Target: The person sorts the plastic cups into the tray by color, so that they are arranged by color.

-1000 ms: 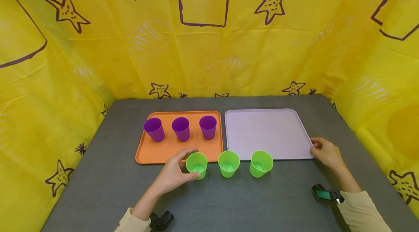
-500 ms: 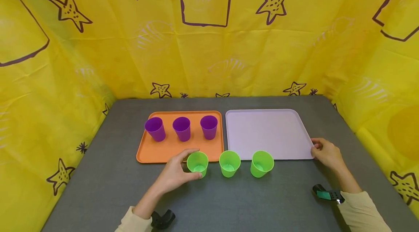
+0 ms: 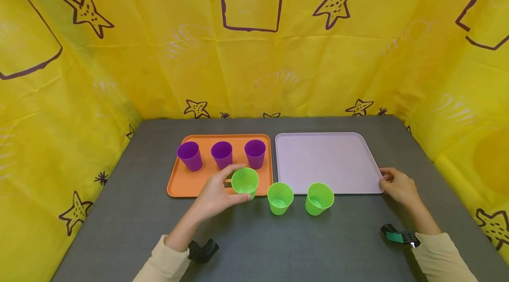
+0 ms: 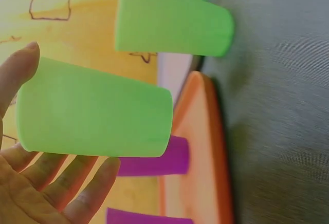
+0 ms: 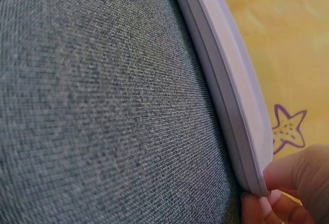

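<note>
1. Our left hand [image 3: 214, 194] is clamped on a green cup [image 3: 245, 181], thumb on the near side and fingers round the far side.
2. We hold that cup mouth up, just right of the palm, its base raised above the grey table [image 3: 298, 246].
3. To the right of the left hand, we see a second green cup [image 3: 280, 199] near the held one and a third green cup [image 3: 319, 200] farther along, both upright on the table.
4. Beyond the left hand lies an orange tray [image 3: 183, 187], with three purple cups [image 3: 222, 154] standing in a row on it.
5. Our right hand [image 3: 399, 188] pinches the near right corner of a lilac tray [image 3: 326, 162], thumb on top and fingers below.
6. We see that tray stretch leftward from the right hand, ending just beside the orange one.
7. Beyond both hands hangs a yellow cloth [image 3: 159, 65] printed with starfish.
</note>
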Demonstrator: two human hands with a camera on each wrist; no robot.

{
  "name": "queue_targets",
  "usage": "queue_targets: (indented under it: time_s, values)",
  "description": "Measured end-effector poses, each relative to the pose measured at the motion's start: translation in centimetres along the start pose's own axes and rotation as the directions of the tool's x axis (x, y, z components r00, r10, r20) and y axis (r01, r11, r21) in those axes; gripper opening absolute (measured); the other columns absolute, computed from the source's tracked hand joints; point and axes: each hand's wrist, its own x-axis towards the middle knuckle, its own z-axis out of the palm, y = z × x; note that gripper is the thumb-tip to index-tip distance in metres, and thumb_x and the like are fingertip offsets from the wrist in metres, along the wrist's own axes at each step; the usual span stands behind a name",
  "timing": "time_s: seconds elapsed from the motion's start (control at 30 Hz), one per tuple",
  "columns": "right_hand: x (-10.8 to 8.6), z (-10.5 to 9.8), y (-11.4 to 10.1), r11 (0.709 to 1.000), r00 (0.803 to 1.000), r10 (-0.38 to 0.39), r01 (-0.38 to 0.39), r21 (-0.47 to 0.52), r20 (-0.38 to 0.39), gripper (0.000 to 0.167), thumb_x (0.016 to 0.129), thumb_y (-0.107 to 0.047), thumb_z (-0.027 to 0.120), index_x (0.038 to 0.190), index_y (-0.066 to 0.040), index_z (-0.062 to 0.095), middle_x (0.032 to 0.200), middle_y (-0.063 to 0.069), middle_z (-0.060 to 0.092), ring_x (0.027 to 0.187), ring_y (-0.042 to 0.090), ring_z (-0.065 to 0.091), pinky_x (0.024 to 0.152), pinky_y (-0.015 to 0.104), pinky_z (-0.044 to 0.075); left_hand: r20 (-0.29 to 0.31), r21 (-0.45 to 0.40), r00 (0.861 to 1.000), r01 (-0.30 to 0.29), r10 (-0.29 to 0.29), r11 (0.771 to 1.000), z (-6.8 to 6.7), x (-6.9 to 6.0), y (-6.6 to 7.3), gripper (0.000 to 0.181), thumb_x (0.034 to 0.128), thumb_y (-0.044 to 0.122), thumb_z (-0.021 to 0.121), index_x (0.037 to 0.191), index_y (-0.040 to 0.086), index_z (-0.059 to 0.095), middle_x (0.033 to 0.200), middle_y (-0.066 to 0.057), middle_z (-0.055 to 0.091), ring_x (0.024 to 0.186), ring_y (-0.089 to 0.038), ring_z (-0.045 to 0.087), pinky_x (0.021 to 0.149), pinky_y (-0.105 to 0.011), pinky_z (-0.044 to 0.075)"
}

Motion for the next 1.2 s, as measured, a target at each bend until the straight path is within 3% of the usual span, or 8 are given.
queue_targets:
  time_s: [0.1, 0.37, 0.47, 0.67, 0.93, 1.2]
  values:
    - [0.0, 0.0, 0.0, 1.000, 1.000, -0.001, 0.001, 0.003, -0.005, 0.036, 0.082, -0.011, 0.053, 0.111, 0.010, 0.055, 0.082, 0.015, 0.060, 0.057, 0.012, 0.055, 0.054, 0.025, 0.043, -0.020, 0.043, 0.999, -0.032, 0.033, 0.999, 0.0, 0.9, 0.8, 0.068, 0.0638, 0.026, 0.084, 0.124, 0.018, 0.055, 0.111, 0.008, 0.061, 0.095, -0.011, 0.058, 0.082, -0.033, 0.052]
    - [0.1, 0.1, 0.1, 1.000, 1.000, -0.002, 0.002, -0.001, -0.010, 0.036, 0.081, -0.011, 0.052, 0.111, 0.009, 0.055, 0.082, 0.014, 0.060, 0.057, 0.013, 0.055, 0.055, 0.026, 0.042, -0.047, 0.032, 0.999, 0.009, -0.007, 0.999, 0.6, 3.6, 2.8, 0.068, 0.0637, 0.028, 0.084, 0.125, 0.021, 0.055, 0.113, 0.004, 0.060, 0.096, -0.018, 0.061, 0.083, -0.039, 0.053]
    - [0.1, 0.1, 0.1, 1.000, 1.000, -0.001, 0.001, -0.003, -0.006, 0.036, 0.081, -0.011, 0.052, 0.111, 0.009, 0.055, 0.082, 0.014, 0.060, 0.057, 0.012, 0.055, 0.055, 0.026, 0.042, -0.045, 0.026, 0.999, 0.005, -0.004, 1.000, 0.8, 4.7, 3.5, 0.067, 0.0649, 0.029, 0.083, 0.125, 0.021, 0.054, 0.108, 0.004, 0.062, 0.091, -0.018, 0.061, 0.076, -0.036, 0.055]
    - [0.1, 0.1, 0.1, 1.000, 1.000, 0.002, -0.002, -0.003, -0.007, 0.036, 0.081, -0.011, 0.053, 0.111, 0.010, 0.055, 0.081, 0.014, 0.060, 0.057, 0.012, 0.054, 0.055, 0.026, 0.042, 0.015, -0.029, 1.000, 0.008, -0.008, 1.000, 1.2, 6.9, 4.8, 0.067, 0.0687, 0.030, 0.081, 0.128, 0.023, 0.051, 0.103, 0.006, 0.061, 0.084, -0.014, 0.059, 0.066, -0.027, 0.054]
    - [0.1, 0.1, 0.0, 1.000, 1.000, 0.006, -0.006, 0.003, -0.012, 0.035, 0.082, -0.011, 0.053, 0.110, 0.010, 0.055, 0.081, 0.014, 0.060, 0.057, 0.012, 0.054, 0.054, 0.026, 0.042, 0.073, -0.039, 0.997, 0.031, -0.028, 0.999, 2.6, 9.8, 5.8, 0.070, 0.0700, 0.031, 0.079, 0.132, 0.023, 0.048, 0.099, 0.001, 0.061, 0.082, -0.018, 0.058, 0.061, -0.027, 0.052]
    - [0.1, 0.2, 0.0, 1.000, 1.000, 0.014, -0.014, 0.003, -0.015, 0.035, 0.081, -0.011, 0.053, 0.111, 0.009, 0.055, 0.082, 0.013, 0.060, 0.058, 0.014, 0.055, 0.056, 0.027, 0.042, 0.114, 0.101, 0.992, 0.037, -0.049, 0.994, 3.8, 12.6, 5.6, 0.069, 0.0700, 0.035, 0.078, 0.131, 0.019, 0.049, 0.097, 0.000, 0.060, 0.081, -0.017, 0.052, 0.062, -0.026, 0.046]
